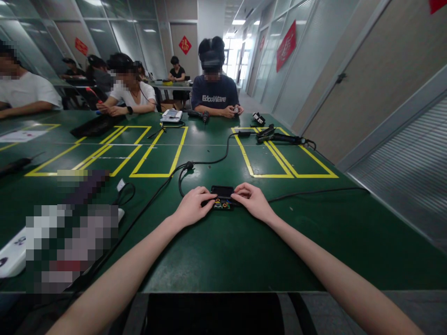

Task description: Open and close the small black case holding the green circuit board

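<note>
A small black case [222, 190] with a dark rectangular recess lies at the middle of the green table. Along its near side is a small circuit board [222, 204] with orange ring-shaped parts. My left hand [196, 204] pinches the left side of the case, thumb near the board. On the right side, the fingers and thumb of my right hand [253, 201] close round the case's edge. Parts of the case are hidden by my fingertips.
Black cables [209, 163] cross the green table [174, 260], with a dark tool [282, 137] at the back right. A white power strip [14, 253] lies left beside a blurred-out item. Across the table sits a person [214, 93] holding a small object.
</note>
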The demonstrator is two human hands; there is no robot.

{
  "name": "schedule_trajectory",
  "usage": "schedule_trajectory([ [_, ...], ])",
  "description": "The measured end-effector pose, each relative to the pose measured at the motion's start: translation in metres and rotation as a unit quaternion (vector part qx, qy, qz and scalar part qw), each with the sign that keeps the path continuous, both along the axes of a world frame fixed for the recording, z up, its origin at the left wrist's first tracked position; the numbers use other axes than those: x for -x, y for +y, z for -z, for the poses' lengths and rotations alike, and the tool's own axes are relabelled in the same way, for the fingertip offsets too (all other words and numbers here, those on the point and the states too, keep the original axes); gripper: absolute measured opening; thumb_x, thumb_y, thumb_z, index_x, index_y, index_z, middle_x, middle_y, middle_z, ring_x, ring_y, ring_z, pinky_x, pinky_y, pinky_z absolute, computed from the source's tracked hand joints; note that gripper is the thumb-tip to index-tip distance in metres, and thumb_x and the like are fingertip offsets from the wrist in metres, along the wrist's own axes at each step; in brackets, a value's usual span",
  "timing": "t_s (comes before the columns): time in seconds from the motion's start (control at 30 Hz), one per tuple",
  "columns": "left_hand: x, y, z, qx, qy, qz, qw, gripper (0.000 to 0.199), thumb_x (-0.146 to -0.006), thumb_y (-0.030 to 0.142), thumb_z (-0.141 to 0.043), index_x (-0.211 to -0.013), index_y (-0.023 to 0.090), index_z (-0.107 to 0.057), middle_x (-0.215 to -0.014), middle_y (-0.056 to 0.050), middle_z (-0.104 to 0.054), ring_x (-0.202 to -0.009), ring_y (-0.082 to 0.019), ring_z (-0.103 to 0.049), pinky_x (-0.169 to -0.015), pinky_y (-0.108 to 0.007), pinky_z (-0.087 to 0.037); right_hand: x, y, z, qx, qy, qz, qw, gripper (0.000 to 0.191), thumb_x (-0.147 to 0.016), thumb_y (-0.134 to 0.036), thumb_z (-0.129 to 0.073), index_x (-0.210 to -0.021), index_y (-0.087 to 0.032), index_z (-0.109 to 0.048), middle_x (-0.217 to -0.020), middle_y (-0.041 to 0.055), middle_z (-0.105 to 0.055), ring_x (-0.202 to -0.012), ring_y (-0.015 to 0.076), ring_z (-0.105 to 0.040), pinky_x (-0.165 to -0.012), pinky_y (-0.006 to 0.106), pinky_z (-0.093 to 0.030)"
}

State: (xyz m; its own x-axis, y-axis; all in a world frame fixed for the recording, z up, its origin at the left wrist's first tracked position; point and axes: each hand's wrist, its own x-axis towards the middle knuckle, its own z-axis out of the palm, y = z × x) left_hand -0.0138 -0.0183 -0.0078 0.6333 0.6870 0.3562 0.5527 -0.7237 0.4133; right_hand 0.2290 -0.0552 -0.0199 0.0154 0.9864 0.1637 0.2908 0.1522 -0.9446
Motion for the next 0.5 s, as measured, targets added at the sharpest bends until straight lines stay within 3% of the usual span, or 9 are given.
schedule_trajectory([
  [0.27,-0.0005,-0.0029,-0.0015,-0.009,0.012,0.007,1.0,0.027,-0.098,0.025,-0.055,-0.116,0.02,-0.076,-0.106,-0.009,-0.073,-0.097,-0.024,-0.065,-0.087,-0.038,-0.053,-0.0013,0.0037,0.0065,0.0,0.032,0.002,0.999,0.038,-0.074,-0.035,-0.078,-0.107,-0.019,-0.071,-0.092,0.0053,-0.076,-0.081,0.019,-0.074,-0.076,0.033,-0.061],
  [0.37,0.0001,-0.0026,-0.0026,0.01,-0.015,0.004,1.0,0.02,-0.096,0.026,-0.059,-0.103,0.022,-0.077,-0.1,-0.007,-0.075,-0.094,-0.023,-0.066,-0.086,-0.037,-0.053,-0.0016,0.0038,0.0078,0.005,0.029,-0.008,1.0,0.03,-0.075,-0.033,-0.078,-0.101,-0.018,-0.074,-0.092,0.0069,-0.078,-0.082,0.0205,-0.075,-0.078,0.034,-0.063],
  [0.5,0.0007,-0.0019,-0.0044,0.037,-0.029,-0.049,0.998,0.01,-0.089,0.029,-0.067,-0.082,0.021,-0.067,-0.08,-0.001,-0.07,-0.076,-0.019,-0.064,-0.074,-0.031,-0.049,-0.0021,0.0025,0.0073,0.004,0.029,-0.018,0.999,0.026,-0.076,-0.031,-0.077,-0.098,-0.018,-0.076,-0.092,0.0063,-0.079,-0.083,0.0206,-0.076,-0.079,0.034,-0.063],
])
